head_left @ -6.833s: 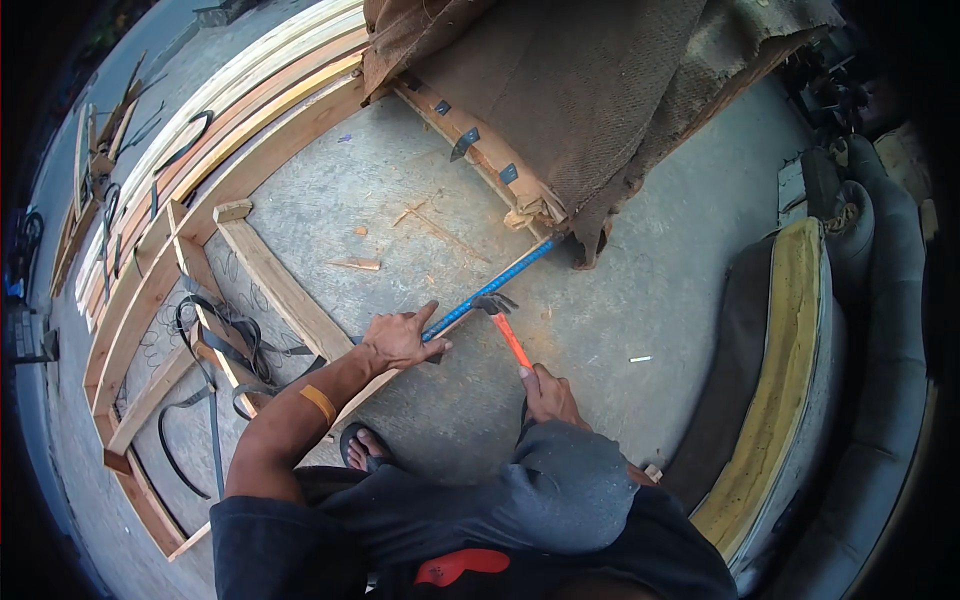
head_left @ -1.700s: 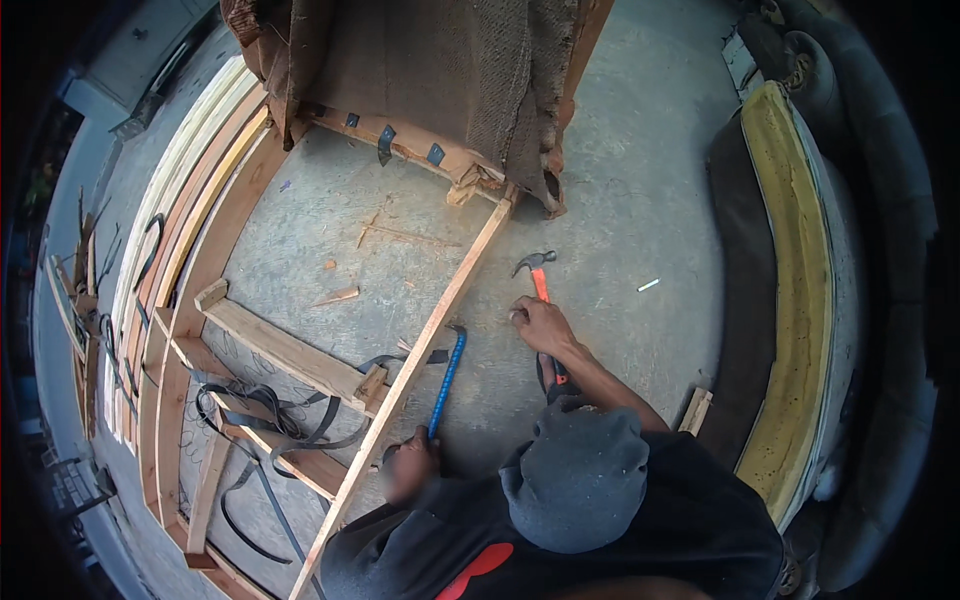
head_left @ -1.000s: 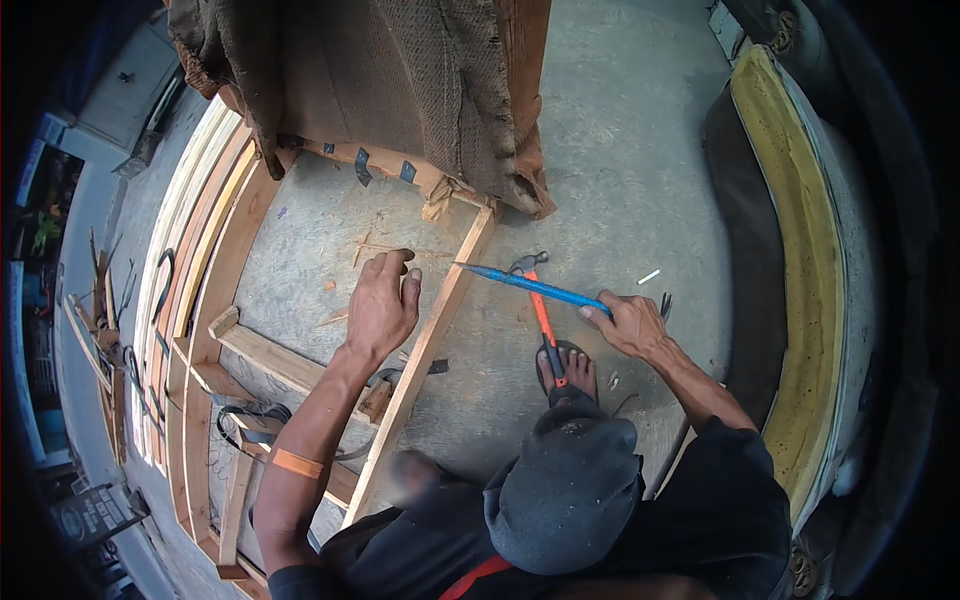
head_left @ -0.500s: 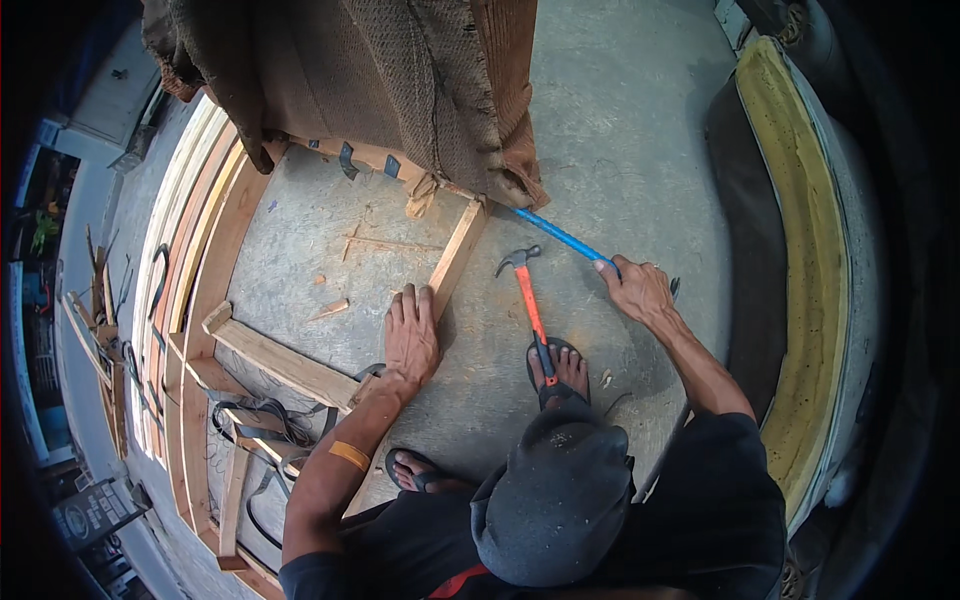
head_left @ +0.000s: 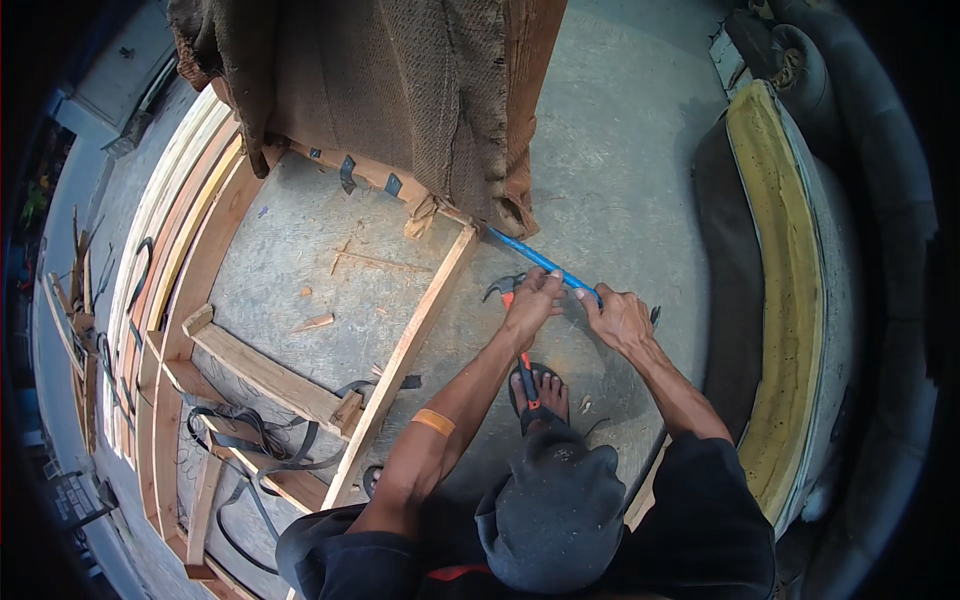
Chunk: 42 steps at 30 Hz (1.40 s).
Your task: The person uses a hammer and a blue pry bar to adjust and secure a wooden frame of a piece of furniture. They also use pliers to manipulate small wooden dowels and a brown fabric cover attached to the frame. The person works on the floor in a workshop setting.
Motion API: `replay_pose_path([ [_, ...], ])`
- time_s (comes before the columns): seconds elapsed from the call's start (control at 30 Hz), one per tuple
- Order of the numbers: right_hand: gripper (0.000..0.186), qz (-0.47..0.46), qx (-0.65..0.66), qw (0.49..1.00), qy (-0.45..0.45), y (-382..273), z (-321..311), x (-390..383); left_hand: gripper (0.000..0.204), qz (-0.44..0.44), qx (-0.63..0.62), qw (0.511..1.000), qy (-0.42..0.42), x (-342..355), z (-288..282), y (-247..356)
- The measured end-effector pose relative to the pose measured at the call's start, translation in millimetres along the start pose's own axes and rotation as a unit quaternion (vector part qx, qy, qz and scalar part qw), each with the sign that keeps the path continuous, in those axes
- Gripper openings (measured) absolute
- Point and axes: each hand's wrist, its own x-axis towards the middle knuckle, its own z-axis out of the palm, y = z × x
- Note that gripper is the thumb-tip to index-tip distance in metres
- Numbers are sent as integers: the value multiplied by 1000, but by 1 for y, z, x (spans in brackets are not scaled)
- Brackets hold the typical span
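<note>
Both my hands are on a blue pry bar (head_left: 519, 245): my right hand (head_left: 618, 320) grips its near end, and my left hand (head_left: 532, 308) has closed round it farther along. The bar's far tip sits at the junction of a wooden rail (head_left: 408, 362) and the hanging brown upholstery (head_left: 400, 90), whose torn edge carries dark tabs (head_left: 347, 174). Under my left hand a claw hammer (head_left: 504, 289) with an orange handle lies on the concrete, its black end by my sandalled foot (head_left: 555, 400).
Curved timber framing (head_left: 200, 250) fills the left side, with tangled dark straps (head_left: 250, 435) among its pieces. Scrap wood (head_left: 75, 330) is piled beyond it. Along the right edge stand a curved yellow foam pad (head_left: 775, 300) and grey cushions (head_left: 880, 250). Wood splinters (head_left: 312, 322) litter the floor.
My left hand has left the wooden rail and moved right onto the pry bar. The bar's tip has gone up against the upholstery corner. Earlier, my right hand held the hammer, which now lies down.
</note>
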Motion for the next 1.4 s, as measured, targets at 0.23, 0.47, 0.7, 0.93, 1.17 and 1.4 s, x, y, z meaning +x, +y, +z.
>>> replay_pose_path([
  [0.23, 43, -63, 19, 998, 26, 0, -8, 3, 32, 3, -223, 975, -10, 26, -8, 12],
  [0.47, 47, -99, -62, 984, 132, 34, 8, -8, 30, -2, -204, 978, 50, 29, 4, 16],
  [0.7, 62, 185, 335, 874, -299, 37, -18, 20, 29, 1, -20, 981, 195, 22, 3, 17],
  [0.93, 56, 144, 400, 862, -275, 42, 22, -19, 43, -15, -41, 981, 192, -12, 1, 4],
  [1.17, 36, -12, 353, 932, -79, -7, 107, -55, 39, 70, 176, 919, 346, -99, -57, 6],
  [1.4, 21, -207, 322, 924, -16, -181, 75, -21, 50, -39, 383, 865, 321, -154, -228, 90],
])
